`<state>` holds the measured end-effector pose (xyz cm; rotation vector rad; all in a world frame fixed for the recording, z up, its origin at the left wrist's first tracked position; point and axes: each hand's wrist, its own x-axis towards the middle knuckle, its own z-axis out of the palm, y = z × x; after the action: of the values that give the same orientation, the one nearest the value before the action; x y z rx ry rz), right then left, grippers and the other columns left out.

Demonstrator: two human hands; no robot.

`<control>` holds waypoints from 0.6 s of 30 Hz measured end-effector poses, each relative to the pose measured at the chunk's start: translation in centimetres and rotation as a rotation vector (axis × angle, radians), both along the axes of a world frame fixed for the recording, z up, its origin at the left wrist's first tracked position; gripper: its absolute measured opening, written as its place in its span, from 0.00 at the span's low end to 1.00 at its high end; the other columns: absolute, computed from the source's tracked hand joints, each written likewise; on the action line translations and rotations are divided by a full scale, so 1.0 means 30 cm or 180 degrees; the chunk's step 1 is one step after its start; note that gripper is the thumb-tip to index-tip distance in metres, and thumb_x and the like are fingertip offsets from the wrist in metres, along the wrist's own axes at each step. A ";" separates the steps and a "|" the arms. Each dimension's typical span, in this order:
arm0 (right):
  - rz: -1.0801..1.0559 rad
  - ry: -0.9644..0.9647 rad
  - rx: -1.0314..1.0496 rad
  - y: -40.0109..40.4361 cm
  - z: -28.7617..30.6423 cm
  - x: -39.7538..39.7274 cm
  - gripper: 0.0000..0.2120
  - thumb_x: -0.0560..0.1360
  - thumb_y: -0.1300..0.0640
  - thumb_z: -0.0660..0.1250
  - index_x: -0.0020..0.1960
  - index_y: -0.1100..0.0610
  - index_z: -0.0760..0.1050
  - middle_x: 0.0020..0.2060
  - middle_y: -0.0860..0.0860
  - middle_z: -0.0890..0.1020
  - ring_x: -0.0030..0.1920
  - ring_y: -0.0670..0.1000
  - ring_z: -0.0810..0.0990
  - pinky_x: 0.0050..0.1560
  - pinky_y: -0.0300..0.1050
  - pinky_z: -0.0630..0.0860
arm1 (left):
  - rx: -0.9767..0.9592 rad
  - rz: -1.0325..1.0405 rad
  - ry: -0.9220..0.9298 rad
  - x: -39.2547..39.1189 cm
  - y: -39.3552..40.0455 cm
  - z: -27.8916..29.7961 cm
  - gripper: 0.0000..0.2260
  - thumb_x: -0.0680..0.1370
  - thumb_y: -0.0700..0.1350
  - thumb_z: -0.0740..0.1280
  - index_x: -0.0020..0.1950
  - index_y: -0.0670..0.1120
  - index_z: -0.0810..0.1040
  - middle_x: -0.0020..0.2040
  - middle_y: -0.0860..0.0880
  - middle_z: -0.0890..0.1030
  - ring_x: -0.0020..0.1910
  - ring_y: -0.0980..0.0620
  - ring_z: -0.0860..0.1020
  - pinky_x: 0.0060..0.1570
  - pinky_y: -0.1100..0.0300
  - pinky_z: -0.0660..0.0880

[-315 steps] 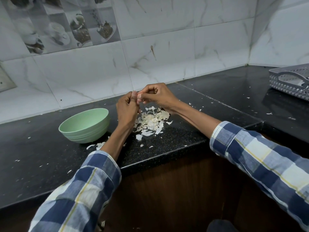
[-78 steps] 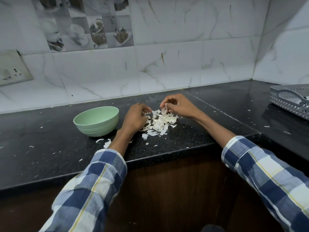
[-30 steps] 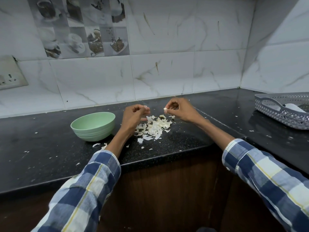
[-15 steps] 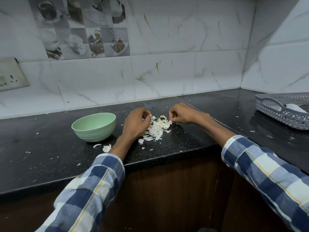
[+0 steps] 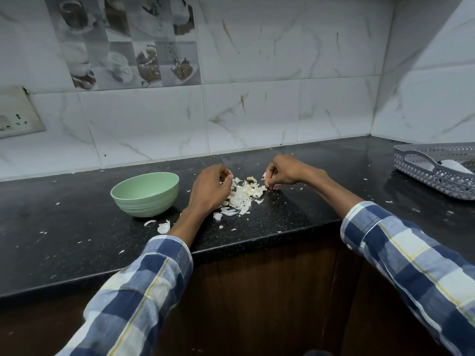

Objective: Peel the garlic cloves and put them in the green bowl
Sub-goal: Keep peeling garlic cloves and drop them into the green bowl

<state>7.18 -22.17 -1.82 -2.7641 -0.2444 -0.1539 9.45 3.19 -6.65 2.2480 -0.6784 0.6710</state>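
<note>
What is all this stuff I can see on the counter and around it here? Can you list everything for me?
green bowl: one, pale green, on the counter left of the hands
garlic skins: one loose pile, off-white, between the hands, with flakes scattered around
counter: one, black speckled, along the tiled wall
basket: one, grey perforated plastic, far right on the counter
switch plate: one, off-white, on the left wall
left hand: fingers curled, at the pile's left edge
right hand: fingers curled, at the pile's right edge
</note>
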 end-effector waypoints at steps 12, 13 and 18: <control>0.0159 0.0125 0.0265 -0.001 0.002 0.008 0.02 0.78 0.63 0.74 0.49 0.62 0.84 0.38 0.49 0.87 0.36 0.42 0.86 0.52 0.42 0.81 | 0.0019 -0.0008 -0.0013 -0.008 0.000 0.004 0.06 0.82 0.47 0.66 0.53 0.49 0.82 0.49 0.55 0.83 0.49 0.55 0.81 0.51 0.53 0.78; 0.0134 0.0157 0.0329 -0.004 -0.005 0.010 0.03 0.78 0.62 0.73 0.50 0.62 0.83 0.38 0.49 0.87 0.36 0.43 0.86 0.51 0.42 0.81 | 0.0021 -0.0004 -0.0009 -0.008 0.000 0.004 0.06 0.82 0.47 0.66 0.53 0.49 0.82 0.49 0.55 0.83 0.49 0.55 0.81 0.51 0.53 0.78; 0.0118 -0.0012 0.0178 -0.020 -0.028 0.004 0.03 0.76 0.59 0.77 0.46 0.56 0.83 0.40 0.48 0.88 0.41 0.47 0.86 0.47 0.43 0.80 | 0.0026 0.0011 0.0003 -0.008 0.000 0.006 0.06 0.82 0.47 0.66 0.54 0.49 0.82 0.49 0.55 0.83 0.49 0.55 0.81 0.51 0.53 0.78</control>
<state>7.30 -22.78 -2.66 -2.7024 -0.2877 -0.1542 9.21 3.19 -6.48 2.2573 -0.6780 0.6701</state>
